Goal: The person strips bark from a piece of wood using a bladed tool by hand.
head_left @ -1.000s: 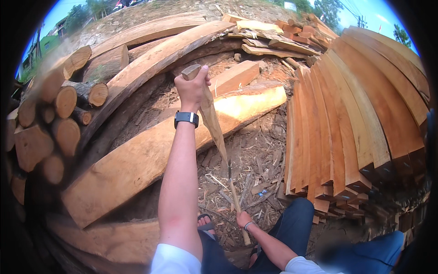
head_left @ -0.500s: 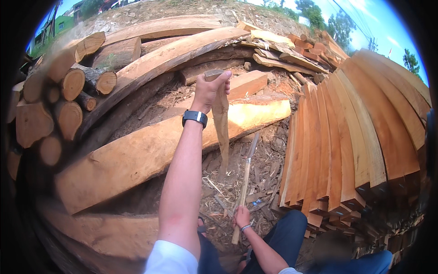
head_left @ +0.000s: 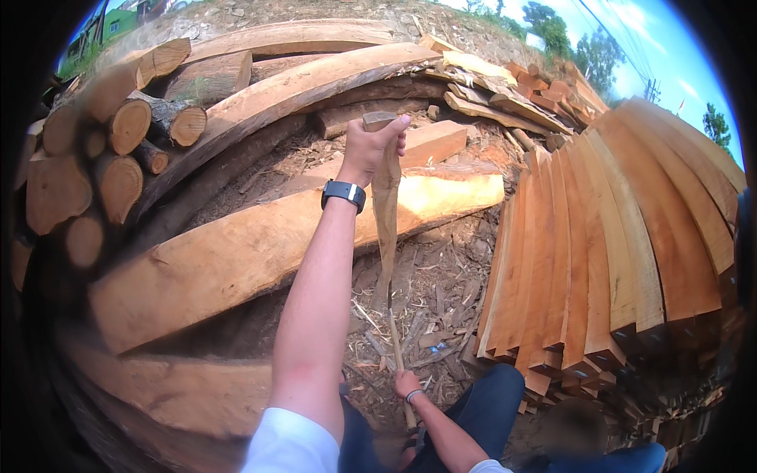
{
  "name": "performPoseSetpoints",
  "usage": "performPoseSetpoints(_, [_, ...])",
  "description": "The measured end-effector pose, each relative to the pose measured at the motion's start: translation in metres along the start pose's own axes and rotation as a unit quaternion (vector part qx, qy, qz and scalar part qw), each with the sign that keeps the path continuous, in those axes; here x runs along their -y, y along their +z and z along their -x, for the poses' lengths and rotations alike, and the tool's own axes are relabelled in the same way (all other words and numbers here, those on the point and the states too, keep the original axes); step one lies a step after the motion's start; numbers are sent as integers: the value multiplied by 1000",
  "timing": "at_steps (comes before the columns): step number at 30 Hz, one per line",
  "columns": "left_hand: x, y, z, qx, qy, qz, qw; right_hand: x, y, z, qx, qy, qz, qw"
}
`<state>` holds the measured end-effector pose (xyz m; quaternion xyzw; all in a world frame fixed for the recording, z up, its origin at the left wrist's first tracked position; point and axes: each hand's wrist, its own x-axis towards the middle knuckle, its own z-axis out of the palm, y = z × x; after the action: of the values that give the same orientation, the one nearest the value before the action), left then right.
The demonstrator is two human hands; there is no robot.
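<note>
My left hand [head_left: 367,154], with a dark watch on its wrist, is closed around the top of a long flat piece of wood [head_left: 385,209]. The piece hangs upright and narrows toward its lower end. In my right hand [head_left: 407,384], lower down by my knees, is a long-handled knife with a pale wooden handle [head_left: 396,340]. Its thin dark blade points up and away, meeting or overlapping the wood's lower tip; most of it is hard to make out, and contact cannot be told.
Behind the wood lies a thick sawn timber [head_left: 236,256]. Cut logs [head_left: 126,130] are stacked at the left, and curved reddish planks [head_left: 623,229] at the right. Chips and bark cover the ground [head_left: 441,292] between my feet and the timber.
My right hand has shifted slightly left and down. The knife's blade has swung left from beside the wood to its lower tip. My left hand still grips the wood, almost unmoved.
</note>
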<state>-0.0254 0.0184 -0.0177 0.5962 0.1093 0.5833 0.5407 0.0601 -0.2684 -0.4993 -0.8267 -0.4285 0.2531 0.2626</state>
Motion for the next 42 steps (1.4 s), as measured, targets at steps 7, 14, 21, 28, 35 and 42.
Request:
performPoseSetpoints(7, [-4, -10, 3, -8, -1, -3, 1000, 19, -5, -4, 6, -7, -42, 999])
performPoseSetpoints(14, [-5, 3, 1, 3, 0, 15, 1000, -39, 36, -21, 49, 25, -104, 993])
performPoseSetpoints(21, [-4, 5, -1, -7, -4, 5, 1000, -44, 31, -17, 19, -32, 73, 997])
performPoseSetpoints(28, [-1, -2, 1, -27, 8, 5, 1000, 16, -9, -3, -8, -14, -42, 999])
performPoseSetpoints(35, [-2, 1, 2, -40, 19, 4, 999, -15, 17, -10, -33, -24, -15, 999])
performPoseSetpoints(42, [-3, 7, -1, -43, 25, 1, 999, -50, 29, -10, 25, 4, 10, 1000])
